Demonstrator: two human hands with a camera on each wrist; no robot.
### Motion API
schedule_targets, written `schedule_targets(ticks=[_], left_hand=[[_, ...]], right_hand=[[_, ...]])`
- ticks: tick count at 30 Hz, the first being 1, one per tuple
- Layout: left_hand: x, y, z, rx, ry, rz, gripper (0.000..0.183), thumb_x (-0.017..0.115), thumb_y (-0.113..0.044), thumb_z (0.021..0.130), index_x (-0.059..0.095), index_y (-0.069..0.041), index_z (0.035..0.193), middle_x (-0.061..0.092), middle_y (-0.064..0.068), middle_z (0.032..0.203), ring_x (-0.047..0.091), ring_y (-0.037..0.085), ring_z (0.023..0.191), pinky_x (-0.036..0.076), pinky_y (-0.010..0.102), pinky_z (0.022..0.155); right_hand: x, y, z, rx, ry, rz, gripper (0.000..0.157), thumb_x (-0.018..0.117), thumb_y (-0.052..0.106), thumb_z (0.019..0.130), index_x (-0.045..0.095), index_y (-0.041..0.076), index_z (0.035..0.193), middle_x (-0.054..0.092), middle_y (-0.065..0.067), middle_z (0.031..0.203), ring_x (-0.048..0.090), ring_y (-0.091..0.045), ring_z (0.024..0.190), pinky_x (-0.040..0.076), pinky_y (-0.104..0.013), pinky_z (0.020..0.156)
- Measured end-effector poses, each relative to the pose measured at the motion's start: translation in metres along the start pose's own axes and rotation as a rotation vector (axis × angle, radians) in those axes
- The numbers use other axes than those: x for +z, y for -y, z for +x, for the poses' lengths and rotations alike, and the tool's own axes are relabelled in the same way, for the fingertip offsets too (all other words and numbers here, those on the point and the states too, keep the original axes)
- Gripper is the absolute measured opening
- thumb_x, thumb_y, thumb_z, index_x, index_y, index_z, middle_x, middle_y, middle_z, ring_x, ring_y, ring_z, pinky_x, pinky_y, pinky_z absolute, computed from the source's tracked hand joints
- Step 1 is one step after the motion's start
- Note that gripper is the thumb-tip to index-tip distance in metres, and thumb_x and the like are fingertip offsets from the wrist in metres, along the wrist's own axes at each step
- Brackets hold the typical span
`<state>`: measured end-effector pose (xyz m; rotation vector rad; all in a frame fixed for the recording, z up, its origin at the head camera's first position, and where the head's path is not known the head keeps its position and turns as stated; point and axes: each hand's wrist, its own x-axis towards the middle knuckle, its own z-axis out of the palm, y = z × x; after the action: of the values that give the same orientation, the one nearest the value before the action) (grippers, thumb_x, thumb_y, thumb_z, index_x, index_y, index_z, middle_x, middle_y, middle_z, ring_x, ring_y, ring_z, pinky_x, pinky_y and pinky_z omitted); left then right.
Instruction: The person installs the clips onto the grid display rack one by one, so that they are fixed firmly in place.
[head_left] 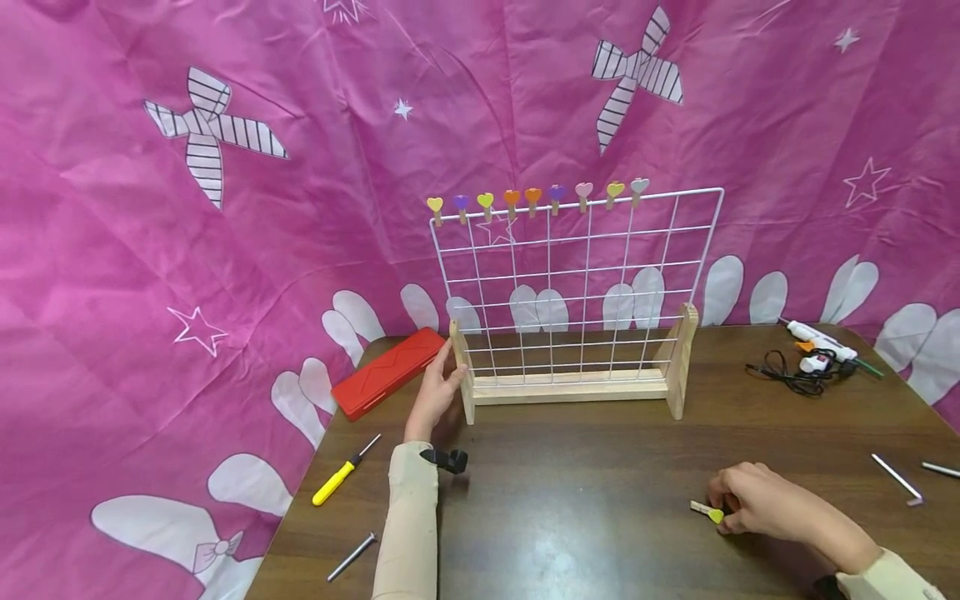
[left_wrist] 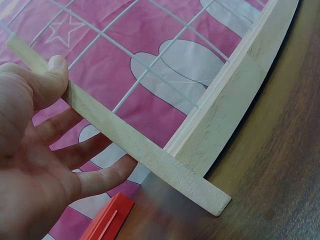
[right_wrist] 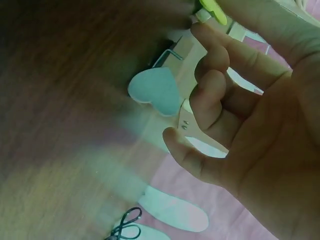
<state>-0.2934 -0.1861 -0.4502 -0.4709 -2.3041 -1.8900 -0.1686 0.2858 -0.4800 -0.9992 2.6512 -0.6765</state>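
Note:
My left hand (head_left: 437, 398) grips the left wooden upright (left_wrist: 135, 132) of a white wire grid stand (head_left: 551, 304); in the left wrist view the thumb lies on one side, the fingers on the other. Mini clothespins with coloured hearts, such as an orange one (head_left: 512, 198), line the grid's top bar. Low over the table at right, my right hand (head_left: 765, 504) pinches a mini clothespin with a yellow heart (head_left: 716, 516). In the right wrist view, a clothespin with a pale blue-grey heart (right_wrist: 155, 90) shows beside the curled fingers; whether they hold it I cannot tell.
A red case (head_left: 390, 372) lies left of the stand. Nearer are a yellow-handled screwdriver (head_left: 337, 479) and a metal bolt (head_left: 351, 557). At back right lies a glue gun (head_left: 821, 340) with its black cord (head_left: 795, 375); metal rods (head_left: 896, 477) lie at the right.

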Motion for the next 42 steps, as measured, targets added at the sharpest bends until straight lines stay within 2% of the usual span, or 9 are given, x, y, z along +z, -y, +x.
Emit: schedule_targets(ticks=[5, 11, 19, 27, 31, 36, 40, 42], left_hand=[[0.0, 0.0, -0.002, 0.001, -0.001, 0.006, 0.064, 0.052, 0.005, 0.09, 0.02, 0.001, 0.145, 0.036, 0.028, 0.139, 0.039, 0.037, 0.124, 0.04, 0.049, 0.094], [0.001, 0.0, -0.002, 0.02, -0.009, 0.007, 0.064, 0.052, 0.006, 0.09, 0.021, 0.002, 0.145, 0.037, 0.029, 0.137, 0.041, 0.038, 0.122, 0.042, 0.049, 0.091], [0.002, 0.001, -0.001, 0.027, -0.002, -0.016, 0.064, 0.051, 0.006, 0.09, 0.02, 0.001, 0.145, 0.036, 0.029, 0.138, 0.042, 0.039, 0.122, 0.042, 0.049, 0.092], [0.004, 0.003, 0.001, 0.04, 0.01, -0.026, 0.063, 0.05, 0.007, 0.09, 0.02, 0.001, 0.145, 0.035, 0.029, 0.138, 0.042, 0.04, 0.121, 0.041, 0.05, 0.093], [0.003, 0.003, 0.001, 0.044, 0.008, -0.019, 0.063, 0.051, 0.006, 0.09, 0.02, 0.001, 0.145, 0.036, 0.029, 0.138, 0.041, 0.039, 0.122, 0.041, 0.05, 0.093], [0.0, 0.001, -0.002, 0.041, -0.002, -0.004, 0.063, 0.052, 0.004, 0.09, 0.021, 0.001, 0.145, 0.036, 0.028, 0.139, 0.041, 0.039, 0.122, 0.042, 0.049, 0.092], [0.001, 0.0, -0.002, 0.031, -0.011, -0.006, 0.063, 0.052, 0.005, 0.09, 0.022, 0.001, 0.145, 0.038, 0.028, 0.137, 0.042, 0.039, 0.121, 0.041, 0.049, 0.092], [0.001, 0.0, -0.002, 0.036, -0.006, -0.018, 0.062, 0.052, 0.006, 0.09, 0.022, 0.001, 0.145, 0.037, 0.029, 0.138, 0.041, 0.039, 0.122, 0.041, 0.05, 0.093]], right_hand=[[0.001, 0.003, -0.001, 0.002, -0.017, -0.028, 0.019, 0.078, 0.024, 0.071, 0.059, 0.025, 0.07, 0.043, 0.019, 0.059, 0.038, 0.004, 0.053, 0.032, -0.019, 0.046], [0.005, 0.003, 0.001, -0.041, -0.084, -0.079, 0.027, 0.075, 0.01, 0.071, 0.054, 0.026, 0.066, 0.043, 0.021, 0.061, 0.036, 0.004, 0.053, 0.032, -0.018, 0.045], [0.006, 0.004, 0.001, 0.002, -0.063, -0.079, 0.028, 0.074, 0.009, 0.07, 0.052, 0.025, 0.066, 0.042, 0.019, 0.061, 0.036, 0.003, 0.052, 0.031, -0.019, 0.044], [-0.001, 0.007, 0.001, -0.101, -0.156, -0.034, 0.032, 0.076, 0.008, 0.065, 0.051, 0.027, 0.069, 0.039, 0.018, 0.06, 0.035, 0.005, 0.054, 0.03, -0.016, 0.044], [-0.013, 0.013, 0.006, -0.16, -0.214, 0.019, 0.033, 0.076, 0.006, 0.068, 0.052, 0.027, 0.074, 0.042, 0.019, 0.063, 0.039, 0.005, 0.056, 0.033, -0.016, 0.044], [-0.039, 0.024, 0.015, -0.255, -0.301, -0.019, 0.036, 0.073, -0.001, 0.069, 0.053, 0.028, 0.078, 0.044, 0.022, 0.067, 0.042, 0.006, 0.057, 0.035, -0.013, 0.046], [-0.07, 0.036, 0.023, -0.359, -0.374, -0.129, 0.036, 0.07, -0.005, 0.07, 0.054, 0.025, 0.084, 0.046, 0.021, 0.074, 0.043, 0.006, 0.063, 0.035, -0.01, 0.053], [-0.089, 0.045, 0.027, -0.381, -0.408, -0.231, 0.035, 0.069, -0.004, 0.071, 0.053, 0.024, 0.085, 0.046, 0.02, 0.078, 0.043, 0.006, 0.066, 0.036, -0.012, 0.057]])
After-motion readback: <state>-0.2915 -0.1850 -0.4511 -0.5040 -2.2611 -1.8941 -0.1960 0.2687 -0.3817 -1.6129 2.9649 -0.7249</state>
